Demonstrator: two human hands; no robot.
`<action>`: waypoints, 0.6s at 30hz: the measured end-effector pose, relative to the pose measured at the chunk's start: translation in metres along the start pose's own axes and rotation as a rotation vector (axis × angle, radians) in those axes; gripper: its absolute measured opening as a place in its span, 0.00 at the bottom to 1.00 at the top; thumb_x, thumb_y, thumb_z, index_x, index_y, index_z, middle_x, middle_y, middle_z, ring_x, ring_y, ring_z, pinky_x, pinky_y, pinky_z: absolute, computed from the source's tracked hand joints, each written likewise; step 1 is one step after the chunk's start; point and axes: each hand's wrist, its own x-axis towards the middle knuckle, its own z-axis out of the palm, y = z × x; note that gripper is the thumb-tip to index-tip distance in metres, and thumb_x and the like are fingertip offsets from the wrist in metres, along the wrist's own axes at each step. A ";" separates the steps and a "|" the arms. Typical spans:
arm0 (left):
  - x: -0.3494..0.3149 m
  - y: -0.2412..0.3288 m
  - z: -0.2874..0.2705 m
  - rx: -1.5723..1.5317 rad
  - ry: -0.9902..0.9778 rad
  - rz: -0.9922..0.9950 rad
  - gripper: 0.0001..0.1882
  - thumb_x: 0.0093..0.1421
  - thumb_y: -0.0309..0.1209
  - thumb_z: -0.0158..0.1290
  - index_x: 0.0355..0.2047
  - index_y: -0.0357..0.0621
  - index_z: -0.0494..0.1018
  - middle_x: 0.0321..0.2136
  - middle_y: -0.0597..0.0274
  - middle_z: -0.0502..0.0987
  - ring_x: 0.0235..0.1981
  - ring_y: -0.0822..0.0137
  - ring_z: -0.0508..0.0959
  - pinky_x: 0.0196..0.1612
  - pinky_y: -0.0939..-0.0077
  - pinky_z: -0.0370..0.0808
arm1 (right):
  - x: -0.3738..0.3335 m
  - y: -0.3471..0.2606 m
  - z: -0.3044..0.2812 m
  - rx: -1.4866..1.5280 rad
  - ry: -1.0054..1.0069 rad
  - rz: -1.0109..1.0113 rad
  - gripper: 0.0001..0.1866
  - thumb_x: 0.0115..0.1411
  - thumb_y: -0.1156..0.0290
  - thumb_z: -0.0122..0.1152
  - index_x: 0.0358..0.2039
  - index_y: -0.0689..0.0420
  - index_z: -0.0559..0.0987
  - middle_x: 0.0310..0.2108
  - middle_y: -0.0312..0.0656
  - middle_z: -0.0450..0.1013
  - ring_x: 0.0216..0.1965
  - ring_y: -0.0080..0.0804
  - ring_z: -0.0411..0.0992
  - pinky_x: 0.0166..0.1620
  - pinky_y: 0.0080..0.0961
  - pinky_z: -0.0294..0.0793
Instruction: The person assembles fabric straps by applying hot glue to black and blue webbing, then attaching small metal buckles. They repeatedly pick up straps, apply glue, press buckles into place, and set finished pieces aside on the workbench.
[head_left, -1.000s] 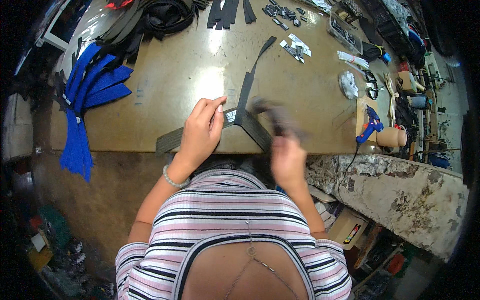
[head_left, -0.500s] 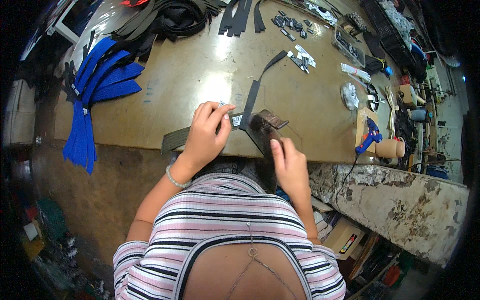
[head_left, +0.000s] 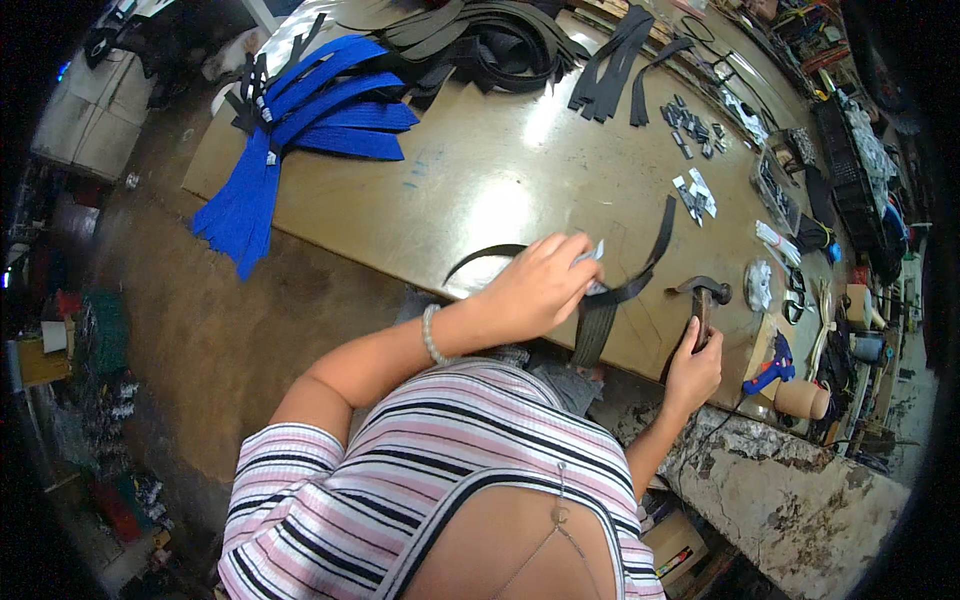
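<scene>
My right hand (head_left: pixel 693 370) is wrapped round the wooden handle of a claw hammer (head_left: pixel 703 312), whose metal head stands above the fist near the table's front edge. My left hand (head_left: pixel 545 280) is closed at a dark olive webbing strap (head_left: pixel 597 332), palm down. That strap curves out to the left of the hand and hangs over the table edge to its right. A narrow black strip (head_left: pixel 662 240) crosses the olive strap by my left fingertips and runs away from me. Some whitish label (head_left: pixel 598 250) shows at the fingers; the exact grip is hidden.
On the table (head_left: pixel 440 225) lie a blue strap bundle (head_left: pixel 345 125), coiled dark webbing (head_left: pixel 500 50), black strips (head_left: pixel 612 70), small black pieces (head_left: pixel 690 125) and white labels (head_left: pixel 695 195). At the right are a clear bin (head_left: pixel 778 190), a blue glue gun (head_left: pixel 770 368) and a brown roll (head_left: pixel 802 400).
The hammer has moved right, off the crossing of the straps, and its head now points up. My left hand has shifted right along the olive strap. The whole view has turned.
</scene>
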 end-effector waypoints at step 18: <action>-0.135 -0.261 -0.262 0.619 0.886 -0.722 0.17 0.61 0.39 0.61 0.44 0.40 0.82 0.37 0.54 0.83 0.38 0.67 0.80 0.47 0.71 0.74 | 0.000 -0.007 0.004 -0.126 0.026 -0.059 0.21 0.68 0.50 0.51 0.37 0.57 0.74 0.32 0.48 0.76 0.29 0.53 0.77 0.30 0.46 0.75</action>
